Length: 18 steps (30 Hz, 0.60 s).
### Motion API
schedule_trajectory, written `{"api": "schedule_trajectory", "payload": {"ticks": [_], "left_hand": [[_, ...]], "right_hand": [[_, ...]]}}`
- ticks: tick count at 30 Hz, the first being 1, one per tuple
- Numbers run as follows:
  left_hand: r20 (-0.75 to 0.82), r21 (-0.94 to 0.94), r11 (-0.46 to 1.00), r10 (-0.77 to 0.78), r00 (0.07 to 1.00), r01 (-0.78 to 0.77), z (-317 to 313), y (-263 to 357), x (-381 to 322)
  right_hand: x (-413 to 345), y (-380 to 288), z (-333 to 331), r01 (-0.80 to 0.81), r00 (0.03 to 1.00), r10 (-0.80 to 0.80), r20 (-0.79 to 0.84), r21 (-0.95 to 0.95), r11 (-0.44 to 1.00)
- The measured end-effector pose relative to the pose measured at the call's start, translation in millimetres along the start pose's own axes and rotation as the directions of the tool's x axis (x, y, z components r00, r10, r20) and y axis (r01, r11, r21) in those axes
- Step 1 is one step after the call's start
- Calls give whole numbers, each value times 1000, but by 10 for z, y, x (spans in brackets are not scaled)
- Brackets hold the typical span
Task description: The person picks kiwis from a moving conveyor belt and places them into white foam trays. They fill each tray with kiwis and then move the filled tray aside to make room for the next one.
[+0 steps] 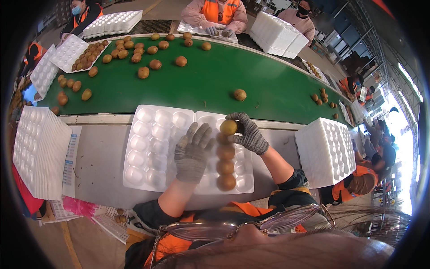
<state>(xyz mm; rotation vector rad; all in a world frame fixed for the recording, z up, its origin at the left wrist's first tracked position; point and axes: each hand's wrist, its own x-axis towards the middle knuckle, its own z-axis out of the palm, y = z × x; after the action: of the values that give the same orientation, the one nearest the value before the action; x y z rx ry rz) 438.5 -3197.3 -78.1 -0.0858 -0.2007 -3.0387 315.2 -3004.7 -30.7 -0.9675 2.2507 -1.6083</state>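
A white moulded foam fruit tray (137, 143) lies before me on the grey work surface. One column of brown kiwifruit (226, 167) sits in the cups of its right half. My right hand (250, 133), in a grey knit glove, holds a kiwifruit (228, 127) between thumb and fingers at the top of that column. My gloved left hand (194, 153) is over the middle of the tray with its fingers apart and palm down, and no fruit shows in it. Beyond the tray, a single kiwifruit (240, 94) lies on the green conveyor belt (201, 87).
Stacks of foam trays stand at left (42, 153) and right (326, 153) of the work surface. More kiwifruit (143, 72) lie on the belt's far left. Across the belt, a person in an orange vest (218, 11) handles a tray. A printed sheet (71, 164) lies beside the left stack.
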Motion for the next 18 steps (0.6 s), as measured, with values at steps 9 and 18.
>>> {"api": "schedule_trajectory", "payload": {"ticks": [9, 18], "left_hand": [[-149, -14, 999, -45, 988, 43, -77, 98, -33], [-152, 34, 998, -46, 987, 52, -59, 67, -113]], "right_hand": [[222, 333, 63, -88, 988, -22, -155, -668, 739], [501, 107, -32, 92, 960, 181, 214, -850, 518]]}}
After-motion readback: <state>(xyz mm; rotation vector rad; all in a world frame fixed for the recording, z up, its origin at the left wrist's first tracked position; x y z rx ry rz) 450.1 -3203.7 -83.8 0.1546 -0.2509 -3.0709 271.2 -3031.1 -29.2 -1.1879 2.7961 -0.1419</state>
